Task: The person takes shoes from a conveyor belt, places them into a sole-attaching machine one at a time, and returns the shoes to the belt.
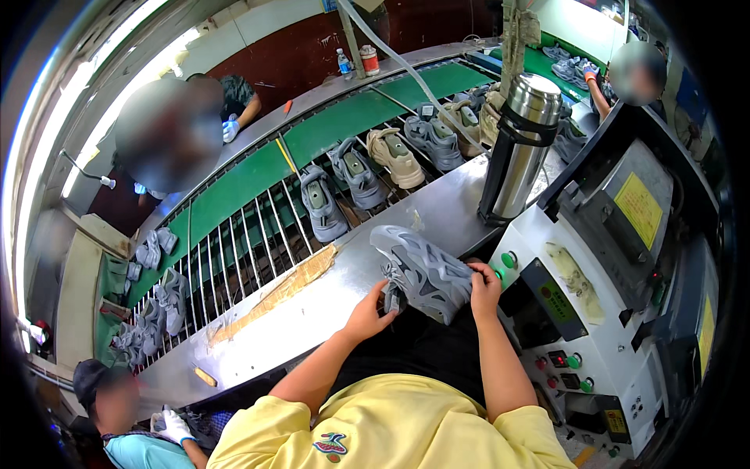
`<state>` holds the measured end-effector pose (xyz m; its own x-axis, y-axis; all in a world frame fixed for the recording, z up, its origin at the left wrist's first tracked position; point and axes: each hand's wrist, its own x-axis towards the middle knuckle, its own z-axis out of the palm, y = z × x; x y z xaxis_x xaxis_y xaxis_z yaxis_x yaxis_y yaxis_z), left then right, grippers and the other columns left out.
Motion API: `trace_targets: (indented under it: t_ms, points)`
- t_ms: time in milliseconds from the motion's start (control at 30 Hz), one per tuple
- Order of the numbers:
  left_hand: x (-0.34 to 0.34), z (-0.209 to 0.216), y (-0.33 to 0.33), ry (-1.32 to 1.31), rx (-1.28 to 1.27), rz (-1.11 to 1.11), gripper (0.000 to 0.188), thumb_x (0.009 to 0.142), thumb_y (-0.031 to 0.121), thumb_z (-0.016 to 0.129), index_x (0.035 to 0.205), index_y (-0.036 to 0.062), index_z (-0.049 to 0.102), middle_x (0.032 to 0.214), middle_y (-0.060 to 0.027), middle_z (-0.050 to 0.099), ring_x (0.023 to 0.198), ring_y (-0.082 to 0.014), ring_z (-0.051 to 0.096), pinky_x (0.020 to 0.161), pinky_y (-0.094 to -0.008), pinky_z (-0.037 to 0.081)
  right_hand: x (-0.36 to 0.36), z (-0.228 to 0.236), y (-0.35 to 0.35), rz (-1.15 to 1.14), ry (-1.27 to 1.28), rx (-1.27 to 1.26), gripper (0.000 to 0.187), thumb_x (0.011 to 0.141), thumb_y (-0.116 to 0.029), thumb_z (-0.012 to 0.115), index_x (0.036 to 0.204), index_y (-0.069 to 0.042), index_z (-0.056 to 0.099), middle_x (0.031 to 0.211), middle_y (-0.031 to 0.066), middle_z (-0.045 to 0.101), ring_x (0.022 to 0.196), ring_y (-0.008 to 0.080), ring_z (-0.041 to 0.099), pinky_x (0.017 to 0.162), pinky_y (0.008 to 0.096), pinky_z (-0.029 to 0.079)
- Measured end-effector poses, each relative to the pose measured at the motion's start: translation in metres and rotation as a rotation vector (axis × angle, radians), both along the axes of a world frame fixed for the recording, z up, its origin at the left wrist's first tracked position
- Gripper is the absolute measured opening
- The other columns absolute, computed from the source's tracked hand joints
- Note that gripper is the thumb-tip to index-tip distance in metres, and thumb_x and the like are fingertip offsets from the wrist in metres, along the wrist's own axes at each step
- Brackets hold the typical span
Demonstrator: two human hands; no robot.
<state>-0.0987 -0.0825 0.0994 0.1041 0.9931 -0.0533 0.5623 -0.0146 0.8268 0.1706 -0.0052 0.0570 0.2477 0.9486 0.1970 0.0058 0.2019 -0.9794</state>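
A grey sneaker [426,272] with a thick sculpted sole is held up in front of me, lying on its side between both hands. My left hand [370,314] is closed on its upper, near the laces and tongue. My right hand [484,292] grips the sole edge at the right end, thumb and fingers pinching it. Just beyond the sneaker lies the metal edge of the bench [312,309]. Part of the shoe's opening is hidden behind my left fingers.
Grey sneakers [322,205] and a beige one [395,159] stand along the roller rack beside a green conveyor belt [258,166]. A steel thermos [522,148] stands at right, near a control machine [578,313]. Co-workers [148,449] sit at left and across.
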Motion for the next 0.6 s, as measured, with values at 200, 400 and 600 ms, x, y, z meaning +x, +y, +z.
trace_targets:
  t_ms: [200, 400, 600]
  points:
    - [-0.058, -0.040, 0.010, 0.296, 0.341, 0.445, 0.049, 0.088, 0.025, 0.056, 0.128, -0.0026, 0.046, 0.128, -0.0249, 0.048, 0.119, -0.0398, 0.045, 0.103, -0.0455, 0.034, 0.003, -0.004, -0.020, -0.036, -0.137, 0.011, 0.027, 0.092, -0.021, 0.055, 0.107, 0.001, 0.062, 0.100, 0.0128, 0.065, 0.095, 0.0235, 0.060, 0.085, 0.0314, 0.044]
    - [-0.111, -0.062, 0.039, 0.810, 0.103, 0.430, 0.069, 0.088, 0.047, 0.047, 0.141, 0.0048, 0.035, 0.150, -0.0174, 0.028, 0.138, -0.0387, 0.023, 0.111, -0.0542, 0.012, -0.009, 0.013, -0.061, -0.046, -0.377, -0.102, 0.042, 0.096, -0.035, 0.047, 0.119, -0.001, 0.054, 0.112, 0.0217, 0.059, 0.106, 0.0383, 0.056, 0.091, 0.0389, 0.043]
    - [-0.109, -0.064, 0.042, 0.794, 0.017, 0.440, 0.068, 0.089, 0.046, 0.043, 0.143, 0.0053, 0.033, 0.151, -0.0171, 0.026, 0.141, -0.0377, 0.018, 0.113, -0.0530, 0.010, -0.018, 0.014, -0.083, -0.002, -0.428, -0.064, 0.046, 0.094, -0.029, 0.050, 0.128, 0.003, 0.045, 0.123, 0.0241, 0.051, 0.114, 0.0396, 0.050, 0.098, 0.0411, 0.039]
